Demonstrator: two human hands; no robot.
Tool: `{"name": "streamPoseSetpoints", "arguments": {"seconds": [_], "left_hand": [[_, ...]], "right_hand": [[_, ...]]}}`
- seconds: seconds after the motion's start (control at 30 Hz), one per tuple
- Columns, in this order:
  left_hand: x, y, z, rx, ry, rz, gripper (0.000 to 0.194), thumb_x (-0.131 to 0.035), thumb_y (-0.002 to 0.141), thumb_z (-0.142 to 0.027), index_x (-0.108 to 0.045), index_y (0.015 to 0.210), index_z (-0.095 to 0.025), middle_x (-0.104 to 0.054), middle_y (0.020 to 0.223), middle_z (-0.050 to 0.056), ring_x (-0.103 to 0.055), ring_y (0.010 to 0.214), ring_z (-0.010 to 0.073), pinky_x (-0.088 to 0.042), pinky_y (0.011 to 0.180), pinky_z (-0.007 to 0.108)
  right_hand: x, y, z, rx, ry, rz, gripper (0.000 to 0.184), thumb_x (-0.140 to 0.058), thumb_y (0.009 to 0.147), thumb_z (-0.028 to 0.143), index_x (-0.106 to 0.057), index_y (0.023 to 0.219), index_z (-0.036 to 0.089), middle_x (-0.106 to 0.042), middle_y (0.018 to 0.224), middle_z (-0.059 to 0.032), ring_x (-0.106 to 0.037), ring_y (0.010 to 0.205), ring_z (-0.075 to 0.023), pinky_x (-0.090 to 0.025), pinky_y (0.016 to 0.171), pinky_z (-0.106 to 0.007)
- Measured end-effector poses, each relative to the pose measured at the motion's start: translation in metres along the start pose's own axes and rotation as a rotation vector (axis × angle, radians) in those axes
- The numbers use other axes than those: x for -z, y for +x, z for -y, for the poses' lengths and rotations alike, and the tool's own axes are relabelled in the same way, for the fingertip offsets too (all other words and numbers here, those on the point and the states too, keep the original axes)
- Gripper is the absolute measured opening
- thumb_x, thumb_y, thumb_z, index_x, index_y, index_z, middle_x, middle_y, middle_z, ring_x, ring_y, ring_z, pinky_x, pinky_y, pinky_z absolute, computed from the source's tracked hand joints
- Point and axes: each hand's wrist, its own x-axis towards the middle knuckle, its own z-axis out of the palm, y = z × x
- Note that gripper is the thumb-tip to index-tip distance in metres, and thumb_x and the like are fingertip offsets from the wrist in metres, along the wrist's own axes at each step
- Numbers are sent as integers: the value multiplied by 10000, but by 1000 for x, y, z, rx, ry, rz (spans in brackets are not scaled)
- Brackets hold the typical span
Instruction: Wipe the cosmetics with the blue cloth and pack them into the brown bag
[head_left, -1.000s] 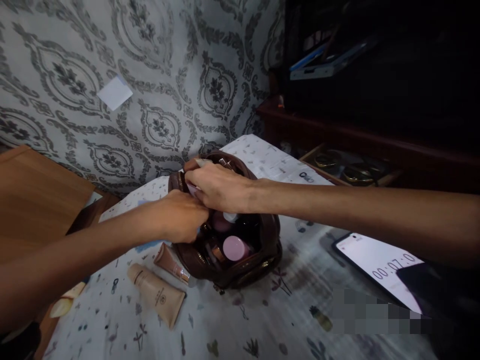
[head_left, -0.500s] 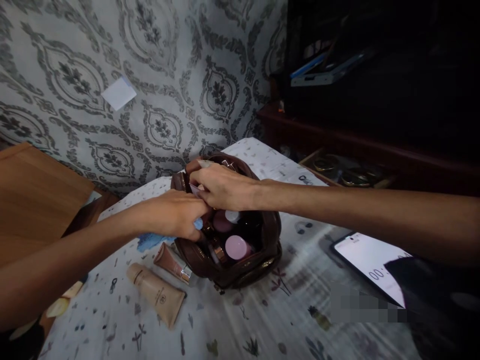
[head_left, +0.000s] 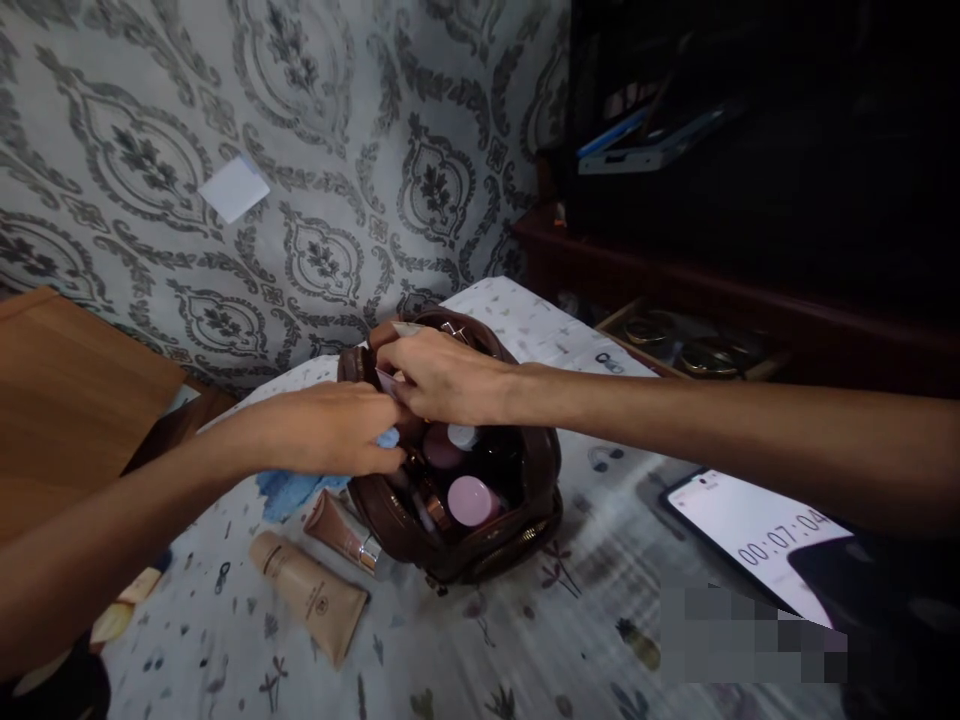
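Beneath the right hand point(head_left: 448, 378) and partly under the left hand point(head_left: 341, 428) sits the brown bag point(head_left: 541, 465), both hands curled, though what either grips I cannot tell.

Lit phone point(head_left: 742, 515), R side; white rect. point(head_left: 234, 188) on patterned wall point(head_left: 435, 185); open drawer point(head_left: 621, 313), back R.

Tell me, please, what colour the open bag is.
The bag is dark brown, best seen in the head view.

Dim light; damask-patterned wall point(head_left: 322, 120) beyond the hands point(head_left: 450, 375), wooden panel point(head_left: 75, 370) to their left, dark reddish furniture point(head_left: 675, 285), perhaps a cabinet, right.
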Motion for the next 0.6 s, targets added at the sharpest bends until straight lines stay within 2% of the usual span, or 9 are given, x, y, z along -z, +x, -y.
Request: {"name": "streamPoseSetpoints", "arguments": {"seconds": [0.07, 0.1, 0.2, 0.3, 0.47, 0.6], "left_hand": [[5, -7, -3, -29, 38, 67, 157, -556, 823, -287, -631, 701, -221, -665, 723, 5, -604, 666, 182, -443, 644, 283], [6, -11, -4, -30, 54, 45, 176, -514, 837, -262, -610, 696, -218, -656, 731, 9, -594, 666, 180, -427, 634, 284], [5, -23, -6, -10, 67, -120, 203, -448, 866, -236, -564, 700, -219, -613, 712, 0, -550, 637, 168, -388, 596, 283], [-4, -32, -4, -31, 7, -237, 242, -405, 912, -238, -593, 760, -219, -618, 740, -5, -554, 647, 160, -411, 608, 281], [-25, -40, 4, -74, -177, -535, 215, -433, 956, -237, -641, 1007, -225, -706, 1093, 35, -667, 1001, 186, -507, 845, 289], [-39, -48, 11, -50, -302, -701, 208, -464, 969, -255, -643, 1068, -216, -678, 1252, 72, -645, 1158, 203, -494, 986, 318]], "right_hand": [[0, 0, 0, -1, 1, -16, 187, -579, 855, 75, -730, 957, 116, -737, 962, -115, -647, 798, -171, -400, 634, -237], [0, 0, 0, -2, -3, -19, 182, -583, 856, 83, -731, 958, 116, -738, 959, -116, -649, 800, -175, -398, 630, -239], [1, 0, 1, -10, -11, -5, 164, -593, 860, 104, -729, 951, 115, -739, 941, -117, -661, 811, -189, -393, 619, -244], [2, 0, 2, -26, 1, 18, 156, -597, 856, 104, -724, 946, 124, -738, 967, -118, -673, 852, -198, -396, 633, -241], [4, -1, 3, -30, -43, 40, 202, -560, 901, 170, -703, 1042, 147, -719, 1064, -128, -674, 893, -211, -379, 629, -252], [7, -3, 5, -37, -18, 95, 247, -481, 957, 211, -701, 1050, 148, -728, 929, -105, -670, 788, -182, -370, 612, -248]]}}
